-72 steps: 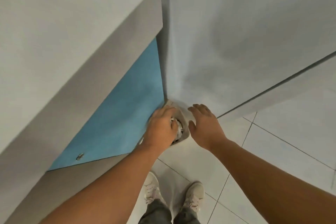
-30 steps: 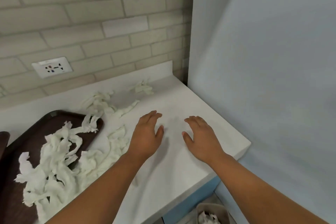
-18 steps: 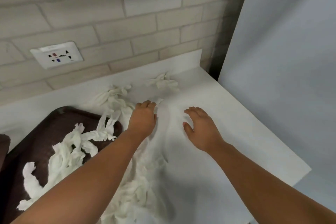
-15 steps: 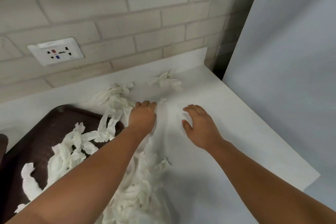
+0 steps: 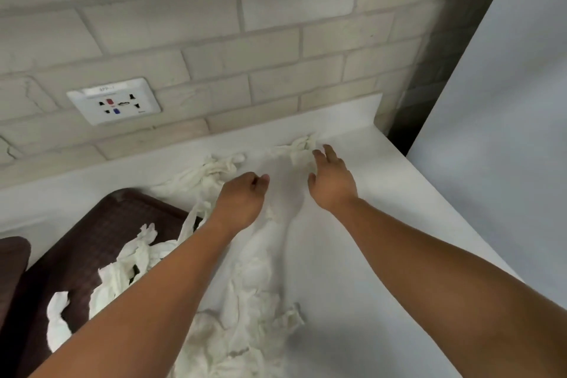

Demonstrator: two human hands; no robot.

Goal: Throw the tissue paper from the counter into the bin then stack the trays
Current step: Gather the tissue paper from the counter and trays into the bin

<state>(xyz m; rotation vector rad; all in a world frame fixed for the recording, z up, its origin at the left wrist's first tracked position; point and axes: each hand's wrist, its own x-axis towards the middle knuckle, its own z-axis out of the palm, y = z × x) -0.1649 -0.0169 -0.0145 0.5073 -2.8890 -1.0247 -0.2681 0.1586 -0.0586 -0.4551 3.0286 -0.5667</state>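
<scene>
Torn white tissue paper lies across the white counter (image 5: 377,258): a heap near the front (image 5: 245,322), twisted strips at the back (image 5: 211,173) and a small wad by the backsplash (image 5: 300,147). More tissue (image 5: 129,270) lies on a dark brown tray (image 5: 92,233) at the left. My left hand (image 5: 242,199) hovers over the strips with its fingers curled under; what they hold is hidden. My right hand (image 5: 331,181) reaches forward with straight fingers that touch the small wad.
The corner of a second dark tray (image 5: 12,264) shows at the left edge. A brick wall with a white socket plate (image 5: 113,101) backs the counter. A tall grey panel (image 5: 506,132) closes off the right side.
I have come up from the bin on the floor to the counter. Since half a second ago my right hand has moved forward to the small wad and my left hand's fingers have curled.
</scene>
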